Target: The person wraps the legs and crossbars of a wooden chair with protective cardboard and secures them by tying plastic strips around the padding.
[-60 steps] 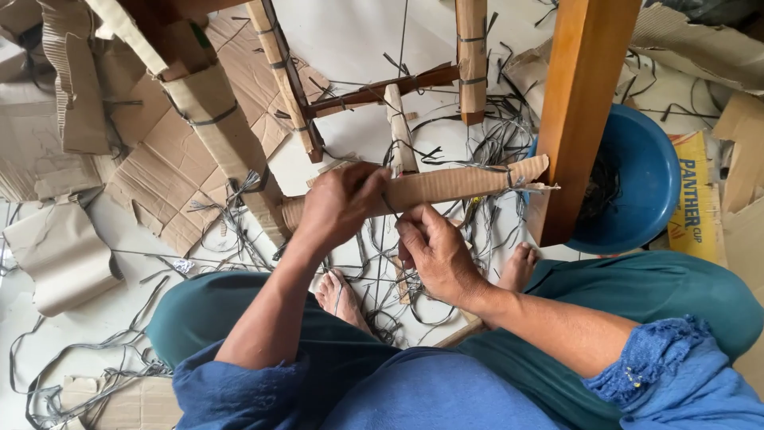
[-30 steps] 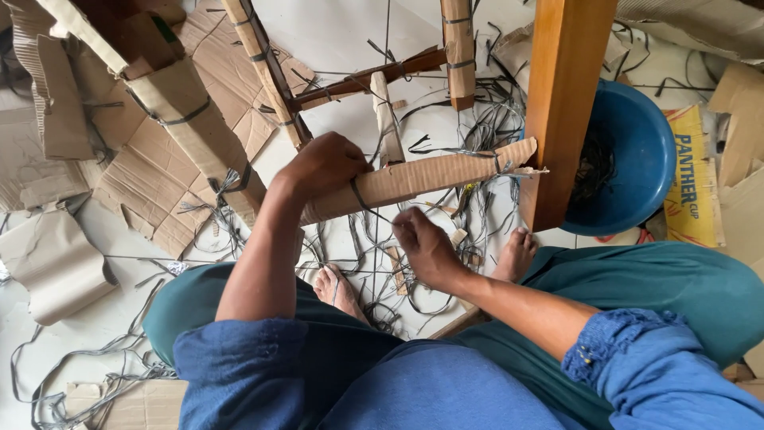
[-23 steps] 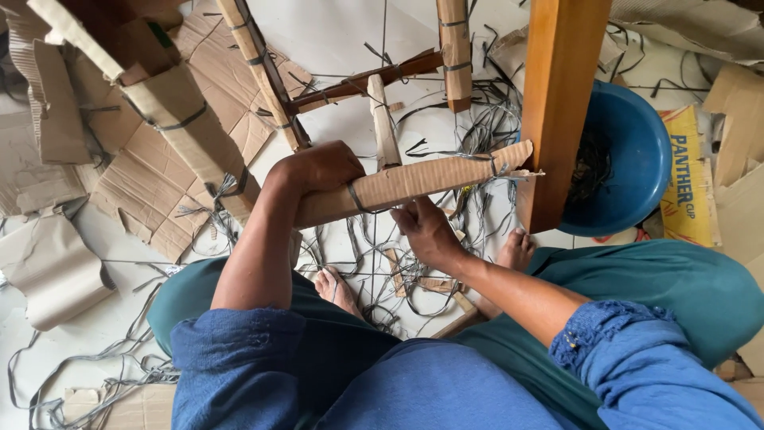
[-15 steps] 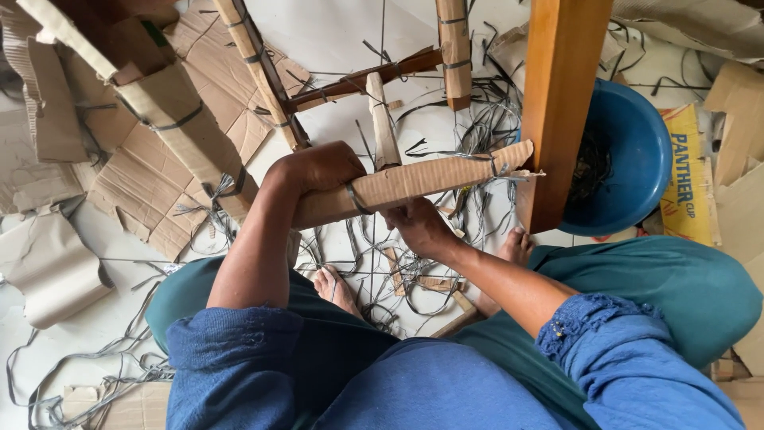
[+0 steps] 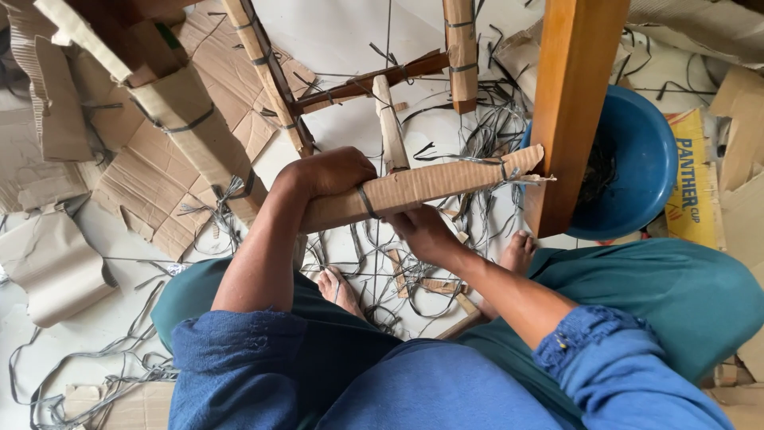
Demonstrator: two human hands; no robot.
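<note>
A cardboard-wrapped wooden rail (image 5: 422,189), bound by thin grey straps, lies nearly level, its right end frayed and touching the bare wooden leg (image 5: 569,111).

The person wears a loose blue top of a soft, slightly crinkled cloth. Its sleeves are pushed up and bunched: the left sleeve (image 5: 239,350) gathers in folds at the elbow, the right sleeve (image 5: 605,358) ends in a puckered cuff with a small pale button or stud on it. Both forearms are bare below that. The left hand (image 5: 330,171) and right hand (image 5: 422,231) carry no rings or bands. Wide teal trousers (image 5: 660,295) cover the legs, and both feet (image 5: 342,291) are bare.
</note>
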